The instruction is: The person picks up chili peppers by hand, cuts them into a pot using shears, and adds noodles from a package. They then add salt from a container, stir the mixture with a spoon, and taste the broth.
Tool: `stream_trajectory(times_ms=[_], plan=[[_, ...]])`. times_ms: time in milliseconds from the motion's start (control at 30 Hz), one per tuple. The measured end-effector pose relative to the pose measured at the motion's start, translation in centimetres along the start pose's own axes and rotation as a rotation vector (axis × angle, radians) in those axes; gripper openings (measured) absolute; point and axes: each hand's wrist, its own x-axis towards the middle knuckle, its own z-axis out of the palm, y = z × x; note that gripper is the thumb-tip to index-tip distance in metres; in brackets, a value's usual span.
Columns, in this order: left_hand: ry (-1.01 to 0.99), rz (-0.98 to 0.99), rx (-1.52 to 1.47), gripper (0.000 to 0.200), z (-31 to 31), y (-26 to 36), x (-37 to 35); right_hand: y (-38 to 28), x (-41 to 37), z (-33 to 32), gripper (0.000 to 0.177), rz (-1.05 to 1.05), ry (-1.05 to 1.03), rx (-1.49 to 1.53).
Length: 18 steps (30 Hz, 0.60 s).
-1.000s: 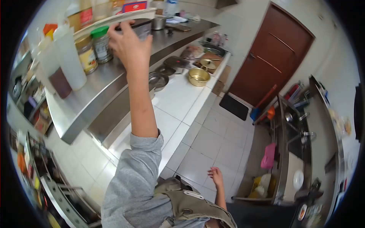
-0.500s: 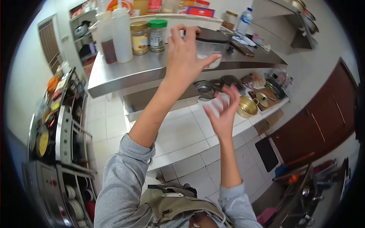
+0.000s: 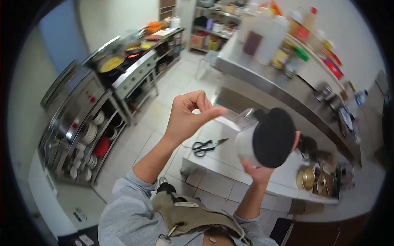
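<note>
My right hand [image 3: 262, 174] grips a whitish see-through container with a round black lid [image 3: 274, 137] from below and from its right side. The container is tilted, lid toward me, above the lower white shelf. To its left, my left hand [image 3: 191, 117] is raised with its fingers curled in to the thumb, and no object shows in it. A glassy, blurred shape lies just behind the container. Black-handled kitchen scissors [image 3: 208, 146] rest on the white shelf [image 3: 223, 162], below and right of my left hand.
A steel counter [image 3: 262, 76] carries squeeze bottles [image 3: 271, 39] and jars, including a green-lidded jar [image 3: 296, 61]. A gold pot [image 3: 305, 178] stands at the shelf's right. Across the aisle are a stove [image 3: 133, 76] with a pan of yellow food [image 3: 111, 64] and a dish rack [image 3: 88, 137].
The lidded container has left the counter and is now in my right hand. My left hand has come down from it, fingers closing. The view has swung left, revealing the scissors.
</note>
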Motion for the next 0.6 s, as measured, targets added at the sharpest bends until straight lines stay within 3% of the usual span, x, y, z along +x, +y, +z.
stream_trajectory(times_ms=[67, 133, 167, 267, 333, 433, 600], plan=[[0.024, -0.128, 0.173, 0.027, -5.2, -0.4, -2.9, 2.7, -3.1, 3.8, 0.132, 0.113, -0.264, 0.158], [0.021, -0.176, 0.07, 0.037, -8.2, 0.6, -5.5, 4.5, -5.6, 8.9, 0.134, 0.222, -0.462, 0.214], [-0.105, -0.308, 0.191, 0.045, -11.2, 0.7, -7.3, 5.4, -6.7, 11.4, 0.134, 0.318, -0.527, 0.27], [0.224, -0.449, 0.148, 0.024, -16.2, 1.4, -10.6, 7.3, -8.4, 18.7, 0.134, 0.42, -0.679, 0.44], [0.364, -0.453, 0.152, 0.021, -19.5, 2.2, -12.2, 8.1, -9.4, 23.2, 0.134, 0.433, -0.743, 0.556], [0.558, -0.383, 0.167, 0.02, -25.0, 2.2, -12.5, 10.4, -10.4, 29.4, 0.137, 0.272, -0.854, 0.548], [0.81, -0.213, 0.199, 0.02, -33.0, -2.5, -14.4, 11.7, -9.3, 35.3, 0.135, 0.36, -0.978, 0.523]])
